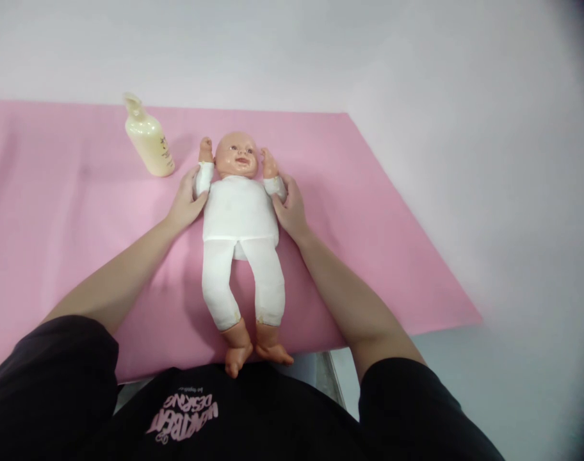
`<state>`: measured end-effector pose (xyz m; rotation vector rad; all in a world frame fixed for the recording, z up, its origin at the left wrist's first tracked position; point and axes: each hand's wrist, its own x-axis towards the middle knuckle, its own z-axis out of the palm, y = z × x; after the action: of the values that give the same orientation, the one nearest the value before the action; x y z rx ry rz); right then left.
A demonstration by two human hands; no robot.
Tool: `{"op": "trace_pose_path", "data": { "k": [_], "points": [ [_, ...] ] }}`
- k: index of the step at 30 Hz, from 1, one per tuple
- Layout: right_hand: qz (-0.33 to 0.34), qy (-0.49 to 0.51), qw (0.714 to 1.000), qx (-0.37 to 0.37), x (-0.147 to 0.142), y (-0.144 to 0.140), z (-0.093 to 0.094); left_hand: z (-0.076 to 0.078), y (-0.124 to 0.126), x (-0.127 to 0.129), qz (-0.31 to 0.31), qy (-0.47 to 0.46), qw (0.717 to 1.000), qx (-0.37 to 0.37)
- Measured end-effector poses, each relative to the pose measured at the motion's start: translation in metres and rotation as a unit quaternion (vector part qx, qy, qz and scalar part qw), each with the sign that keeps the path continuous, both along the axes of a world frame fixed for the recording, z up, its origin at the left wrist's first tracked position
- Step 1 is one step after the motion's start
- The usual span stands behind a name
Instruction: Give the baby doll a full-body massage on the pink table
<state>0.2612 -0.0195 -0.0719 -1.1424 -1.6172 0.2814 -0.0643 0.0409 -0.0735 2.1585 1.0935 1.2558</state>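
**Doll held at both sides on the pink mat**

A baby doll in white clothing is laid on its back in the middle of the pink mat, its head toward the far edge and its feet over the near edge. The left hand is pressed against the doll's side under the raised arm, fingers spread open and not closed around anything. The right hand is placed in the same way on the other side, touching the sleeve. A cream bottle is seen lying tilted near the far edge, just beside the left hand and apart from the doll.
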Motion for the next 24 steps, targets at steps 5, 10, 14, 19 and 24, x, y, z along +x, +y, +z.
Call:
{"op": "trace_pose_path", "data": {
  "k": [5, 10, 14, 19, 24],
  "points": [
    [0.002, 0.0, 1.0, -0.001, 0.0003, 0.0002, 0.0001, -0.0005, 0.0007, -0.0001, 0.004, 0.004, 1.0, -0.001],
    [0.012, 0.006, 1.0, -0.011, 0.0014, -0.0001, 0.0014, 0.0001, 0.0, -0.0002, -0.002, 0.0, 1.0, 0.0],
    [0.02, 0.009, 1.0, -0.02, 0.0022, 0.0002, 0.0015, -0.0008, 0.0005, -0.0006, -0.003, -0.001, 1.0, 0.001],
    [0.018, 0.016, 1.0, -0.02, 0.0025, 0.0018, 0.0001, -0.0025, 0.0028, -0.0008, -0.006, 0.001, 1.0, 0.0],
    [0.021, 0.024, 0.999, -0.019, 0.0021, 0.001, 0.0011, -0.0021, 0.0038, -0.0014, -0.014, 0.002, 1.0, 0.002]
  ]
}}
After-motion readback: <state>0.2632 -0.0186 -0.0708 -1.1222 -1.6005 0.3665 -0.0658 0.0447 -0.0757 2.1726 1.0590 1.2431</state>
